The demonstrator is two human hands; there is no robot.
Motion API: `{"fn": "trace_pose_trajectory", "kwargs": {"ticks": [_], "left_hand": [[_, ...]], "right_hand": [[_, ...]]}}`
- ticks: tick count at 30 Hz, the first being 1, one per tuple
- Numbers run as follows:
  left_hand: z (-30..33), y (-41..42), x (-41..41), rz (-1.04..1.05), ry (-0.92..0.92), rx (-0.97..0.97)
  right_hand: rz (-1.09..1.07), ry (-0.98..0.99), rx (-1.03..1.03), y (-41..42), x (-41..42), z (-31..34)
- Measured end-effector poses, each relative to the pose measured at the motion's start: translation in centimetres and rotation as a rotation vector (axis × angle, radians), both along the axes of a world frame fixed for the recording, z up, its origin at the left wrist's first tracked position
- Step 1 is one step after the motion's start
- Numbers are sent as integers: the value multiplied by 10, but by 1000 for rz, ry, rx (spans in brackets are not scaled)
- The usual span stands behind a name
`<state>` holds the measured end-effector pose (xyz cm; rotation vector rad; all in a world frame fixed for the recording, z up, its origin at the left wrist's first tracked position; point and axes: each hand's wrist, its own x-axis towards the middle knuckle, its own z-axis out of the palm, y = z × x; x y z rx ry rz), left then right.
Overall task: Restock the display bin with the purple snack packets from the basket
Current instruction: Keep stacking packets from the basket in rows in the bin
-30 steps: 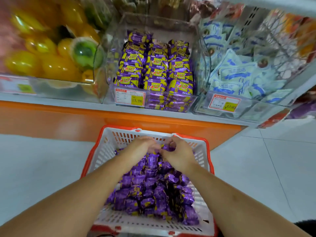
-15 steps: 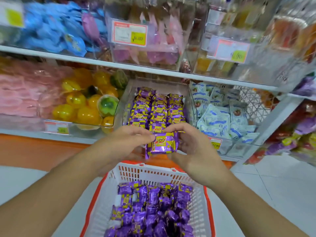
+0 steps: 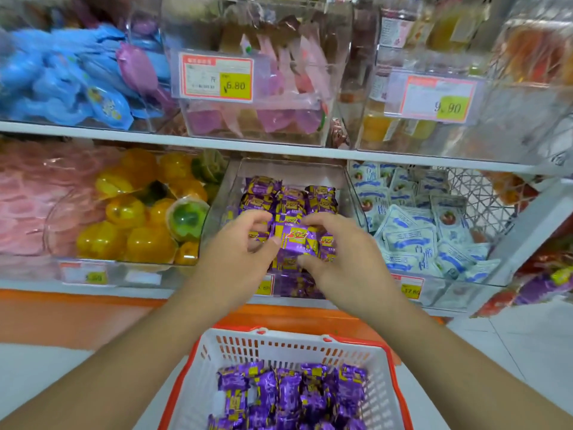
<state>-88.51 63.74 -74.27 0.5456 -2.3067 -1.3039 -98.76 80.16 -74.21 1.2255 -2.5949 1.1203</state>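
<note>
Purple packet [image 3: 294, 240] is pinched from both ends: left hand [image 3: 238, 252] on its left edge, right hand [image 3: 338, 256] on its right edge, fingers of both curled round it. Long axis runs left-right, label face up and toward the camera. Grip width equals the packet's length; nothing else is in either hand.

Key relation: the packet sits over the near part of the display bin [image 3: 348, 193], above the front rows of packets already stacked there. The bin's open space lies farther in and downward from the grip. Both hands are about equally near, so there's no clear lead hand.

Judgement: the placing step comes next. Lower it and release onto the near row, keeping the axis left-right to match the stacked rows.

Basket [image 3: 279, 346] is on the near side below the arms, with plenty of purple packets left. Restock looks far from done.
</note>
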Motion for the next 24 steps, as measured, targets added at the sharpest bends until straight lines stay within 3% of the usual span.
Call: {"fn": "trace_pose_trajectory", "kwargs": {"ticks": [3,10,16,24], "left_hand": [[-7,-21,-40,-70,-8,-377],[-21,-78,-142,-101,-310,-845],[-47,-96,-178,-164,-459,-821],[-60,-95,-172,-93,-458,-892]], "right_hand": [[-68,2,23,-30,-45,-4],[-230,56,199,-103,-148,-17],[-222,1,303,-136,-171,-29],[-172,80,316,-122,-146,-33]]}}
